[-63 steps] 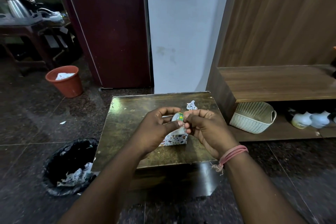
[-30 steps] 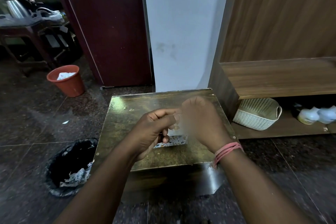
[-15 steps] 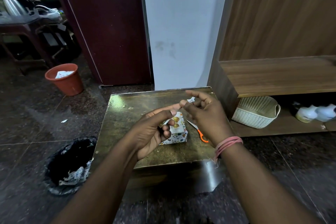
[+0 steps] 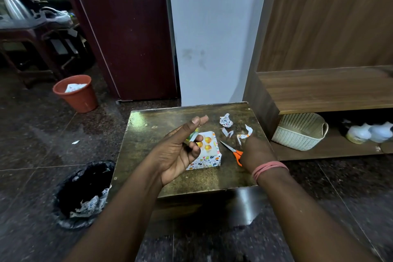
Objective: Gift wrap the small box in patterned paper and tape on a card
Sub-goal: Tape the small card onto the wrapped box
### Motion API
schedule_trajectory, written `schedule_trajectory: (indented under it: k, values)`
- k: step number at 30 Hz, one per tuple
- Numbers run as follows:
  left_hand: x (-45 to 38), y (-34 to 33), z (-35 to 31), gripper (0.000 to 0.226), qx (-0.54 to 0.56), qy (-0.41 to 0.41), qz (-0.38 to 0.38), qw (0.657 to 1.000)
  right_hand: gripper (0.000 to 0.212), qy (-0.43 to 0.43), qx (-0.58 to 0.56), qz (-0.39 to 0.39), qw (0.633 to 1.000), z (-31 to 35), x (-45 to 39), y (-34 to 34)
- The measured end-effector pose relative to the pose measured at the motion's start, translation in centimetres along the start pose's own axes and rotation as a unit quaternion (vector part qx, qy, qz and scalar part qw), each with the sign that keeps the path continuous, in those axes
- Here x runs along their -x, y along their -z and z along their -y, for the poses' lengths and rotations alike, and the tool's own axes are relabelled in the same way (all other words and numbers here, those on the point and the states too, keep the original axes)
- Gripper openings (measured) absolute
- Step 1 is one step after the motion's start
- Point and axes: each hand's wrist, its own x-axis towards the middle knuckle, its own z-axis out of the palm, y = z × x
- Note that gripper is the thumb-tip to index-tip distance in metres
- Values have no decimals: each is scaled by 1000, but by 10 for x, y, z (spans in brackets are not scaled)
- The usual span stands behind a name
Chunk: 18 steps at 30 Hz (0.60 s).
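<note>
The small box [image 4: 209, 160], wrapped in white paper with coloured dots, sits on the low brown table [image 4: 148, 140]. A card [image 4: 208, 144] with orange balls lies on its top. My left hand [image 4: 178, 155] hovers above the box's left side, palm up. Its lower fingers curl round a small green and white tape roll [image 4: 191, 137], while thumb and forefinger point straight out. My right hand [image 4: 255, 150] is down on the table right of the box, over the handles of the orange scissors [image 4: 232, 151]. Its fingers are hidden from view.
Paper scraps [image 4: 244, 135] and a crumpled wad [image 4: 226, 120] lie at the table's back right. A black-lined bin [image 4: 83, 193] stands on the floor at left, an orange bucket [image 4: 74, 93] farther back. A white basket [image 4: 299, 132] sits on the low wooden shelf at right.
My hands have parted. The right hand dropped from beside the left to the table by the scissors. The left hand stayed over the box with the tape roll.
</note>
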Motion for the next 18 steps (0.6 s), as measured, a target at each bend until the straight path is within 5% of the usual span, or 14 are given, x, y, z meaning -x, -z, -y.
schedule_trajectory:
  k: [4,8,12,14,18]
  values:
    - [-1,0,1,54,18,2,17,1000,38,22,11,-30,999,-1,3,-6]
    - [-2,3,0,57,35,1,28,999,19,9,6,6,1000,4,6,9]
    - [-4,6,-4,59,43,-13,18,999,23,-4,-133,64,989,9,3,24]
    - [-5,7,-4,61,46,-14,15,999,21,21,-271,124,954,12,5,26]
    - [-5,7,-2,57,34,-7,18,999,12,27,-556,238,796,22,17,40]
